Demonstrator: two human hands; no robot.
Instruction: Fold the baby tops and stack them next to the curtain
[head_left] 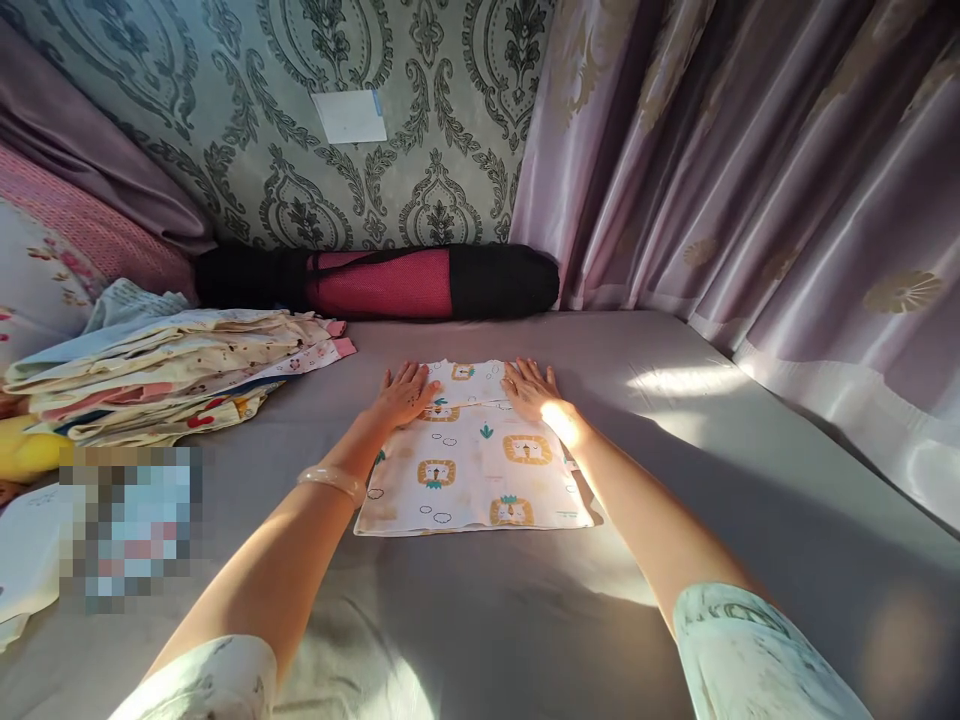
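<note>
A white cloth garment (480, 470) with lion faces, small clouds and green sprigs lies folded flat on the grey sheet (480, 620). A fold line crosses it near its far end. My left hand (405, 393) rests flat on its far left edge, fingers stretched out. On the far right edge my right hand (534, 390) lies the same way, fingers spread and sunlight on the wrist. Neither hand grips the cloth. Part of each side edge is covered by the hands.
A pile of folded clothes (187, 360) is at the left, beside a yellow plush-looking thing (30, 450) and a blurred-out item (142, 530). Along the patterned wall (427, 190) lies a black and red mesh roll (379, 283). Purple curtains (720, 180) hang at the right.
</note>
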